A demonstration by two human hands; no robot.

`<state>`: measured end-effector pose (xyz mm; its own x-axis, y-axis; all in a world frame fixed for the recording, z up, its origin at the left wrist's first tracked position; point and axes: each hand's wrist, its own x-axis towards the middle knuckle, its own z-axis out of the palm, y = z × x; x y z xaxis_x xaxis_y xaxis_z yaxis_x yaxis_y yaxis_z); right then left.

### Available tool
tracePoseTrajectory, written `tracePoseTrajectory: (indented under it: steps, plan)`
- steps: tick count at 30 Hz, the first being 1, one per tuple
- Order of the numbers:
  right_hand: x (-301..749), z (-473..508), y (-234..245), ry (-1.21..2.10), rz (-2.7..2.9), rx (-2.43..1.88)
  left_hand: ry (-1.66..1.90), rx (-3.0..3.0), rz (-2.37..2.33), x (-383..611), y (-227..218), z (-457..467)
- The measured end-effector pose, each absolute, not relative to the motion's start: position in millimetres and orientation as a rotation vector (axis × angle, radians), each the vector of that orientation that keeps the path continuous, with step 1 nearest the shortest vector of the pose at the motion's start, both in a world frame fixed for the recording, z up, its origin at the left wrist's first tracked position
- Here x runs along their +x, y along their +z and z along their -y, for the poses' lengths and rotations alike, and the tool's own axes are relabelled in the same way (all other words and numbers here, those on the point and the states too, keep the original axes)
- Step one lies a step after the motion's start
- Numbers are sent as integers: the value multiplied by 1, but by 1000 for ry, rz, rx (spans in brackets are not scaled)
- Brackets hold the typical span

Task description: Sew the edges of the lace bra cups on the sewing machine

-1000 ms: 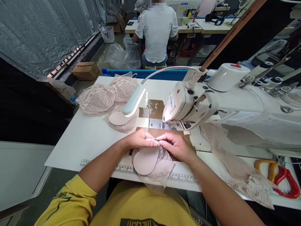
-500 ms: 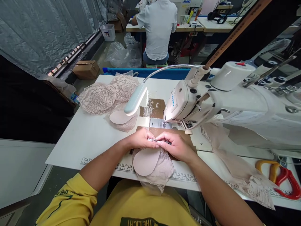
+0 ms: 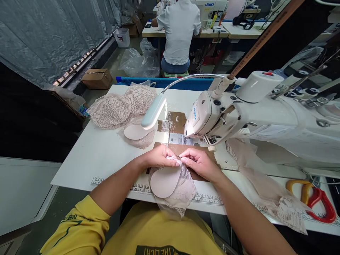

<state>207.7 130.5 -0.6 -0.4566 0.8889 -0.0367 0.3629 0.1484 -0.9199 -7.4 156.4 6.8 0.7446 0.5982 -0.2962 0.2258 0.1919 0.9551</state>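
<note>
Both of my hands meet at the front of the white table (image 3: 101, 156), just before the sewing machine (image 3: 239, 113). My left hand (image 3: 159, 157) and my right hand (image 3: 199, 163) each pinch the top edge of a beige bra cup with lace (image 3: 167, 182). The smooth cup faces up and its lace trim hangs over the table's front edge. Fingers of both hands are closed on the fabric. A brown taped patch and the metal needle plate (image 3: 177, 139) lie just beyond my hands.
A pile of lace cups (image 3: 119, 108) lies at the far left of the table, with one more cup (image 3: 136, 132) under the gooseneck lamp (image 3: 153, 114). Red and yellow scissors (image 3: 316, 200) rest at right beside loose lace fabric (image 3: 265, 187). A person in a white shirt (image 3: 179, 32) sits ahead.
My hands stay pinched together on the cup's top edge, shifting only slightly; the lace under my fingers has bunched up a little more.
</note>
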Motion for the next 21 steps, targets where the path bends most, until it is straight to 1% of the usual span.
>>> tracePoseTrajectory:
  steps: [5, 12, 21]
  plan:
    - [213, -132, 1, 1371, 1972, -1173, 301, 1365, -740, -8, 6, -157]
    - [199, -131, 9, 1287, 2032, -1203, 310, 1349, -740, -5, 3, -157]
    - [205, -133, 11, 1311, 2056, -1219, 285, 1366, -724, -6, 2, -159]
